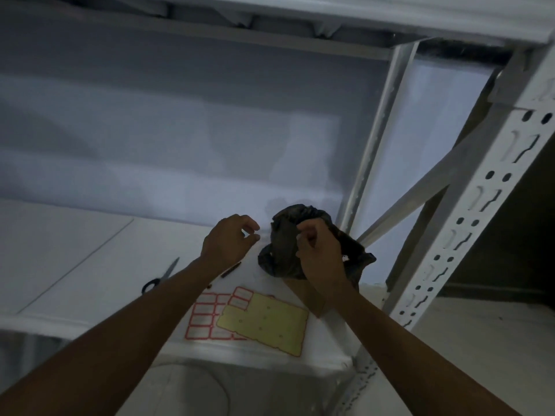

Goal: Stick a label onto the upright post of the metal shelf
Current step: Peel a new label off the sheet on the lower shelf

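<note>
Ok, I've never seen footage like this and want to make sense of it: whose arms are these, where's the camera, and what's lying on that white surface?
There is no machine here. A person wears one camera on the head, looking down at their own arms. The left hand and right hand are over a white shelf board, both with fingers curled. The dim picture does not show whether either holds anything. The right hand is in front of a crumpled black bag. On the board lie red-bordered label sheets, a yellow sheet overlapping them, scissors and a dark pen-like stick. The perforated white upright post stands at right.
</note>
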